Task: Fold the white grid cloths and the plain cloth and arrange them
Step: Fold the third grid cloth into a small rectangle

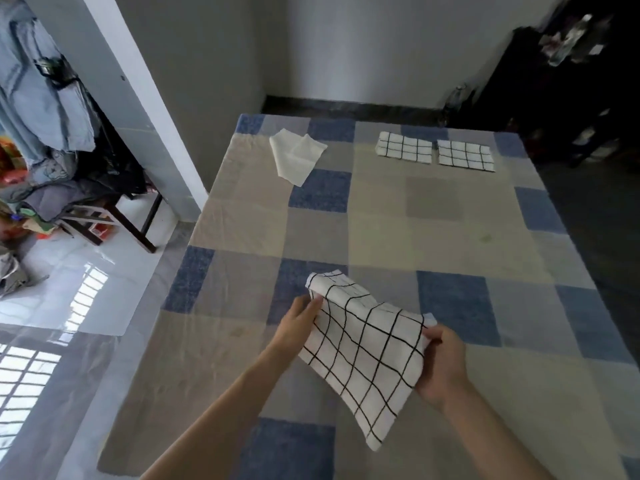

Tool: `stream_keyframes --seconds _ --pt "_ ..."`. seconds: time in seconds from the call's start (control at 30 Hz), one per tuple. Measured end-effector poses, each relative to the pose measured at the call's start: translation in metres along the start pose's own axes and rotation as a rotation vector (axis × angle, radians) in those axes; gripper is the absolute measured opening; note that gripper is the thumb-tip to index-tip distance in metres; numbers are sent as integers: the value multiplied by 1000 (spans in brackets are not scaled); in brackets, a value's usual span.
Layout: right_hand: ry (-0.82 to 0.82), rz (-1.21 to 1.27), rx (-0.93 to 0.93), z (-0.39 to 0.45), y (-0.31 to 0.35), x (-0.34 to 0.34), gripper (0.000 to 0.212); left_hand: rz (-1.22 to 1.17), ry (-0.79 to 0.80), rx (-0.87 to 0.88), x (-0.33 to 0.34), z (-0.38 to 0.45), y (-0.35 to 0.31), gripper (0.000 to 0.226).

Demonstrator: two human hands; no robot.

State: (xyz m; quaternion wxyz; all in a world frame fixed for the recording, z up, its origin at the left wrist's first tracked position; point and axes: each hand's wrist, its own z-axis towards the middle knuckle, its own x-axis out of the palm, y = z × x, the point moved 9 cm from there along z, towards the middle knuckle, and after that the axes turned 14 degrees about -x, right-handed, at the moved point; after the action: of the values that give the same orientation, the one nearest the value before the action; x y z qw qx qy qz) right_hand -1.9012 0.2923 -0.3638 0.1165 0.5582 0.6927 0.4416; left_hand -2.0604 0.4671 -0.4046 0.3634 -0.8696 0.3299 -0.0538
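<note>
In the head view, two folded white cloths with black grid lines (404, 147) (465, 156) lie flat side by side at the upper right of the blue, grey and beige checked bed cover (381, 223); that part looks done. A plain white cloth (296, 155) lies loosely creased at upper centre-left, apparently not yet folded. At lower centre a third soft, limp white grid cloth (367, 355) hangs in the air above the cover; the left hand (298, 323) pinches its upper left edge, the right hand (441, 362) grips its right edge; folding it seems under way.
</note>
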Motion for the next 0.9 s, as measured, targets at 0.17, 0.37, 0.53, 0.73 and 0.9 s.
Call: stream_keyframes --seconds 0.17,0.37,0.53,0.73,0.9 --pt "56 -115 15 -1 35 -38 26 -343 282 -108 49 -3 2 49" --pt "106 -200 60 11 62 -75 36 -211 313 68 74 -23 -21 21" --pt "192 -236 24 17 83 -84 36 -285 395 71 88 -32 -28 40" --pt "269 -396 3 31 95 -82 25 -201 99 87 75 -28 -36 23" --pt "297 -464 -123 53 130 -56 18 -139 -104 291 52 -50 -98 11"
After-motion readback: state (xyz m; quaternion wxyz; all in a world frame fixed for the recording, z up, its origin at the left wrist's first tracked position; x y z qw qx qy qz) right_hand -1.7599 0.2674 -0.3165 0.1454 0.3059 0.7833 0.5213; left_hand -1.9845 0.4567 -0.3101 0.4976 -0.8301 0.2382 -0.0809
